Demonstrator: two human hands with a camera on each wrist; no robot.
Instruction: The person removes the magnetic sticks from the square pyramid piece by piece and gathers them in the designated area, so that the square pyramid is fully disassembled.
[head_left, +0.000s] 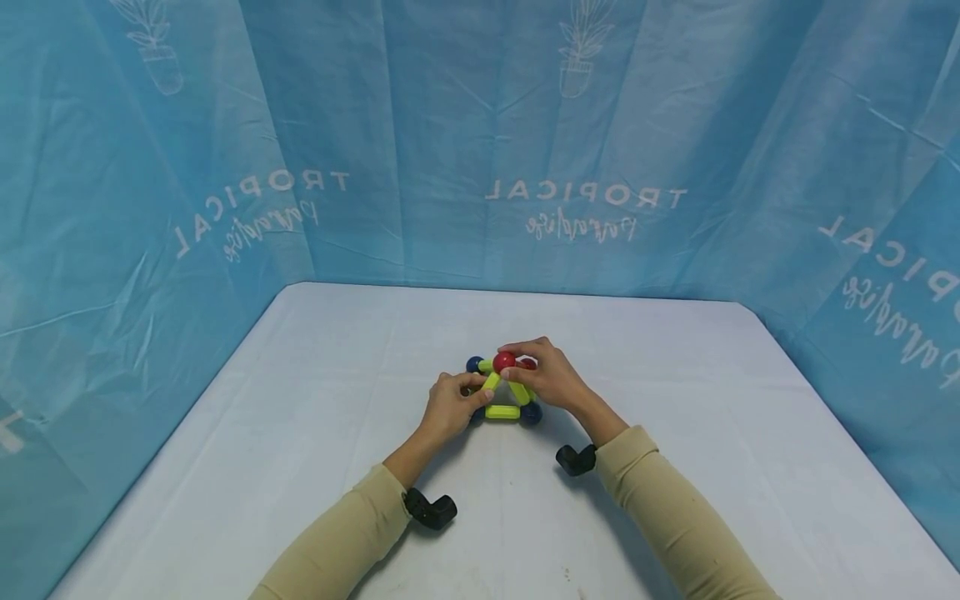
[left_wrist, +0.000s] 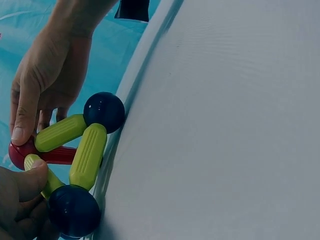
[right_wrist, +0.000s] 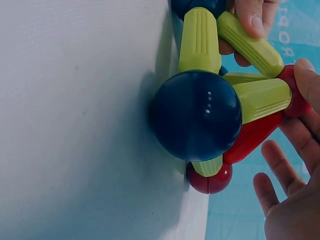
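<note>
A small pyramid of magnetic rods and balls stands on the white table. Its top is a red ball [head_left: 505, 362], which my right hand [head_left: 551, 373] pinches between thumb and fingers. My left hand [head_left: 447, 407] holds a slanting yellow-green rod [right_wrist: 251, 45] that runs from this ball down to a blue ball [left_wrist: 75, 211]. Along the near base a yellow-green rod [head_left: 502, 412] joins two blue balls, the right one [head_left: 531, 414] closest to my right wrist. A red rod [right_wrist: 251, 137] slopes from the top to a lower red ball [right_wrist: 209, 178]. My left fingers partly cover the near left ball.
A white cloth covers the table [head_left: 337, 350]. Blue curtains [head_left: 465, 150] with printed lettering hang behind it and at both sides. Black wrist cameras, one on the left [head_left: 431, 509] and one on the right [head_left: 576, 460], jut out close above the tabletop.
</note>
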